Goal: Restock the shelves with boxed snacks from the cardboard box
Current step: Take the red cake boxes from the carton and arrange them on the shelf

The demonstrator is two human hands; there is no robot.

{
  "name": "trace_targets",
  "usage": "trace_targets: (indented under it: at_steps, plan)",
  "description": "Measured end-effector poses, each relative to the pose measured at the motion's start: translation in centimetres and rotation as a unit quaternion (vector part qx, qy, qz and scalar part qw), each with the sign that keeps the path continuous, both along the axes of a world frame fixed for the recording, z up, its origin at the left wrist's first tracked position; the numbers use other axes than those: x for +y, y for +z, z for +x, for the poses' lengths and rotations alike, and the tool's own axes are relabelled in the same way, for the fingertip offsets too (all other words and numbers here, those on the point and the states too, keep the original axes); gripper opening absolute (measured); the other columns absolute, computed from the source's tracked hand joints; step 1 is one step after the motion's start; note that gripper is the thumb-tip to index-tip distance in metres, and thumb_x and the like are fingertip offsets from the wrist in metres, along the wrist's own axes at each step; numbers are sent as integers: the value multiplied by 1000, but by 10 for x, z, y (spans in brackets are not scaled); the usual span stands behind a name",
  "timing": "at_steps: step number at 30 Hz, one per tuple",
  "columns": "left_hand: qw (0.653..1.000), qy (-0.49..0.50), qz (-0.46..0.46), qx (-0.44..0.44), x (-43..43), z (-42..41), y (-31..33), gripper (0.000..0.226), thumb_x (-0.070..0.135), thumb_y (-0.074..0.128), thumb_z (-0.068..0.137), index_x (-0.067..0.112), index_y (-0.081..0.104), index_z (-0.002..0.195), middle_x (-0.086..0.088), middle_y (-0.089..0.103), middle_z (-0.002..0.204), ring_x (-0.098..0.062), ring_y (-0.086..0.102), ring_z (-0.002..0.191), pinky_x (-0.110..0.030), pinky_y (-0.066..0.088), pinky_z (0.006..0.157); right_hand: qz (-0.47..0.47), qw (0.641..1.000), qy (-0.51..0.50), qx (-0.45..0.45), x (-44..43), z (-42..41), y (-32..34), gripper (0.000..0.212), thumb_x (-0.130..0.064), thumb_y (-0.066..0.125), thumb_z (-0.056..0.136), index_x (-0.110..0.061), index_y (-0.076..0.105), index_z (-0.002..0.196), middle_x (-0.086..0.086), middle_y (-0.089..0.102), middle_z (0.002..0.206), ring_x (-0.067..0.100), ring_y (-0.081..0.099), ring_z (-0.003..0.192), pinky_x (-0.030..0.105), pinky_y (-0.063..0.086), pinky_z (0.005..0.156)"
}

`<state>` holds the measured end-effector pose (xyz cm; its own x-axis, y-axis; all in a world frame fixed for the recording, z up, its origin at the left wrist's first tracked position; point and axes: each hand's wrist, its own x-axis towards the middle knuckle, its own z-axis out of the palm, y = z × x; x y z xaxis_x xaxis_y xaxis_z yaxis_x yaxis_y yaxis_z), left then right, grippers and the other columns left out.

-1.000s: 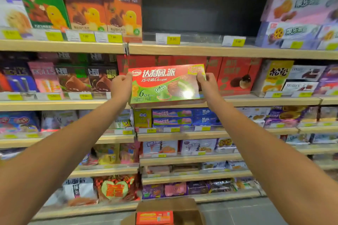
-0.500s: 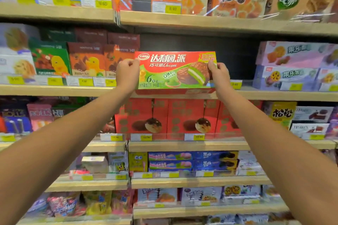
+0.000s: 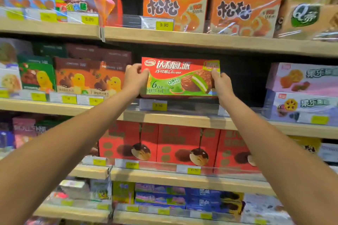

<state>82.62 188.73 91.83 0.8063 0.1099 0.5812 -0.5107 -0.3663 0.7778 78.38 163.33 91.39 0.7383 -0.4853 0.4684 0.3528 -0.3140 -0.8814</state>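
1. Far left on the middle shelf (image 3: 182, 118), a green chick box (image 3: 36, 76) stands upright and faces out. Two orange-brown chick boxes (image 3: 73, 78) stand side by side just to its right, with darker brown boxes behind them.
2. The left hand (image 3: 134, 76) is at the end of an arm reaching up from the lower left. Its fingers and thumb are curled round the left short end of the choco pie box and clamp it.
3. The choco pie box (image 3: 180, 77) is red and green, front face out, long side roughly level. Both hands hold it at the mouth of the dark gap on the middle shelf, between the chick boxes and the lilac boxes. Its lower edge is just above the clear price rail. Can't tell if it rests on the board.
4. A yellow 9.90 price tag (image 3: 158, 105) sits in the rail right under the box.
5. Red pie boxes (image 3: 186, 144) stand in a row, upright, on the shelf below.
6. The right hand (image 3: 222, 86) is at the end of an arm coming up from the lower right. Its fingers are wrapped on the right short end of the choco pie box, gripping it.
7. Two orange boxes (image 3: 245, 12) stand side by side on the shelf above.
8. At far right on the middle shelf, lilac fruit boxes (image 3: 301, 78) are stacked two high, well apart from the held box.
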Motion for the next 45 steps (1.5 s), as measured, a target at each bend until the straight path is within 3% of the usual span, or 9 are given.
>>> trace_targets:
  at_steps: [3,9,14,19,25,30,32,38,45]
  plan:
    - [999,45,29,-2,-10,11,-5,29,21,48,94,5,58,115,-14,47,121,-24,53,105,-31,41,91,-9,1000,7,13,-8,14,-6,36,-34,45,97,-4,55,115,7,60,101,15,57,87,22,42,62]
    - [986,120,109,32,-14,34,-28,31,20,49,94,3,57,119,-17,51,123,-33,54,109,-38,43,92,-62,995,16,81,-9,36,-18,26,-15,46,95,-7,56,117,13,62,109,25,59,97,39,47,90]
    - [970,178,162,43,-14,47,-45,33,22,46,95,9,53,124,-16,54,122,-36,55,109,-42,45,89,-163,979,-18,119,-10,46,-25,33,-22,50,95,-5,52,124,12,63,112,29,60,104,44,50,91]
    - [953,221,203,33,-16,52,-50,33,23,40,97,11,50,126,-17,60,117,-36,57,107,-41,43,86,-192,971,-15,142,-12,51,-31,37,-25,64,88,-13,50,121,8,64,111,26,61,103,45,52,91]
    - [940,232,247,47,-20,53,-50,32,26,37,98,8,45,124,-17,64,112,-37,60,104,-41,42,83,-240,955,-50,168,-10,55,-33,43,-35,60,90,-14,47,126,8,64,110,27,62,100,43,54,86]
    - [940,164,274,122,-14,59,-38,38,30,45,96,2,41,122,-14,61,114,-35,60,103,-42,50,87,-339,890,-88,293,2,57,-19,35,-44,52,92,-12,56,104,5,63,97,22,60,83,31,47,74]
    - [936,141,288,145,-13,60,-33,38,30,46,96,1,44,121,-14,61,115,-33,60,103,-42,51,89,-338,871,-88,345,6,61,-11,33,-47,48,93,-15,54,99,2,63,94,18,62,81,30,48,77]
    - [929,88,284,220,-16,79,-27,31,19,46,95,2,53,121,-15,58,123,-31,56,112,-38,46,99,-211,907,12,366,13,90,-11,41,-38,41,99,-8,47,127,12,57,122,25,59,110,36,47,100]
    - [935,18,258,244,-20,97,-30,41,19,50,96,12,44,136,-10,49,137,-27,47,126,-35,37,104,-223,937,34,267,14,118,-29,28,-24,58,92,-10,59,116,12,62,120,29,60,108,37,47,93]
